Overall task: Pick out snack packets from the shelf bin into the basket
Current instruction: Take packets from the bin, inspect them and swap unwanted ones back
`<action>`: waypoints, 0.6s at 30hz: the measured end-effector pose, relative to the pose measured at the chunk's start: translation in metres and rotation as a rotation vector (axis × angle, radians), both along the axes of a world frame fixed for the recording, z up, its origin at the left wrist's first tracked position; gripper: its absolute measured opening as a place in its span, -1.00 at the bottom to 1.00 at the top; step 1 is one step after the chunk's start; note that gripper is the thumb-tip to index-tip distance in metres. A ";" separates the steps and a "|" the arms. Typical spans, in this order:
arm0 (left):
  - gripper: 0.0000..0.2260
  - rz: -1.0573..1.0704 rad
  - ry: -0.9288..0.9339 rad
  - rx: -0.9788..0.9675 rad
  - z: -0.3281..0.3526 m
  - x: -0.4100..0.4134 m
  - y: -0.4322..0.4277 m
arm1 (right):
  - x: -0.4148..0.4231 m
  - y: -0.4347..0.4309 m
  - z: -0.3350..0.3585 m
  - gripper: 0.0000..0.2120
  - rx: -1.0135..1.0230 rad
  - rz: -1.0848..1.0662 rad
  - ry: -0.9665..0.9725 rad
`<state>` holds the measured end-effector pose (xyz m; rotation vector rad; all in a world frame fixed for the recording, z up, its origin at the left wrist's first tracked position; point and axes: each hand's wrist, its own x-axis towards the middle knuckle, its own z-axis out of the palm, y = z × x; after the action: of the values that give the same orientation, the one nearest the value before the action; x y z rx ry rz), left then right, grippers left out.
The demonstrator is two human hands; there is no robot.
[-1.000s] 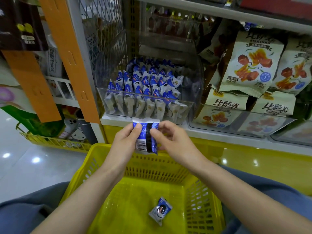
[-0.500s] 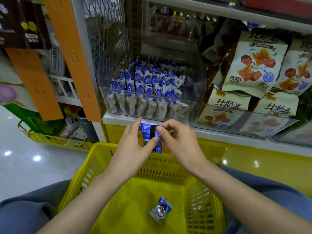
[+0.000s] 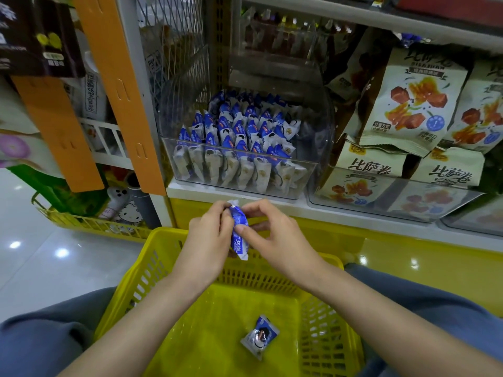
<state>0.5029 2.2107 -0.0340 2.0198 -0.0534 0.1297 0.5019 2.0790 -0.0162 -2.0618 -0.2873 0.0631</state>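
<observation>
Head view only. Blue-and-white snack packet (image 3: 239, 235) pinched between both hands, roughly upright, white crimped ends at top and bottom, above the far rim of the yellow basket (image 3: 168, 254) and just below the front edge of the shelf (image 3: 245, 195). Left hand (image 3: 209, 235) curled round the packet's upper left side, fingertips at the top crimp. Right hand (image 3: 277, 235) gripping its right edge with thumb and forefinger, other fingers loosely bent. Second packet (image 3: 260, 336) flat on the basket floor, right of centre, well apart from the hands. Clear shelf bin (image 3: 321, 126) straight ahead on the shelf, packed with rows of matching packets (image 3: 239, 137) standing on end, front row pressed against the front wall. Next clear bin (image 3: 394, 202) to the right, touching or just beside the first, holding beige snack bags (image 3: 413, 99) with printed red-orange pieces. Orange strips (image 3: 119, 85) hanging at the shelf's left upright. Smaller yellow wire basket (image 3: 89, 223) low at left, on or near the floor, contents too small to read. Grey trouser legs (image 3: 49, 344) either side of the basket.
</observation>
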 end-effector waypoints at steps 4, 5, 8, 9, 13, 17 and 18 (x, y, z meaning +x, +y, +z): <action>-0.70 0.054 -0.032 0.004 0.002 0.004 0.003 | 0.002 0.002 0.000 -0.81 0.043 0.008 0.015; -0.69 0.061 -0.017 -0.009 0.002 0.005 0.003 | 0.003 0.002 0.000 -0.81 0.034 0.009 0.009; -0.71 0.065 0.034 -0.070 0.002 0.006 0.003 | 0.004 0.003 -0.002 -0.81 0.027 -0.007 -0.003; -0.75 0.054 0.044 -0.065 0.001 0.006 0.002 | 0.004 0.003 -0.002 -0.82 0.042 -0.024 -0.001; -0.73 -0.050 0.078 -0.010 -0.001 0.002 -0.005 | 0.005 0.000 -0.003 -0.89 0.132 -0.088 0.038; -0.64 -0.087 0.127 -0.044 -0.002 0.003 -0.005 | 0.007 -0.001 -0.004 -0.89 0.192 -0.101 0.123; -0.65 -0.083 0.129 -0.071 -0.003 0.003 -0.004 | 0.007 0.000 -0.004 -0.88 0.201 -0.109 0.135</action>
<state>0.5054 2.2064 -0.0366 1.9477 -0.0502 -0.0504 0.5092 2.0785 -0.0198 -1.8601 -0.0935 0.1018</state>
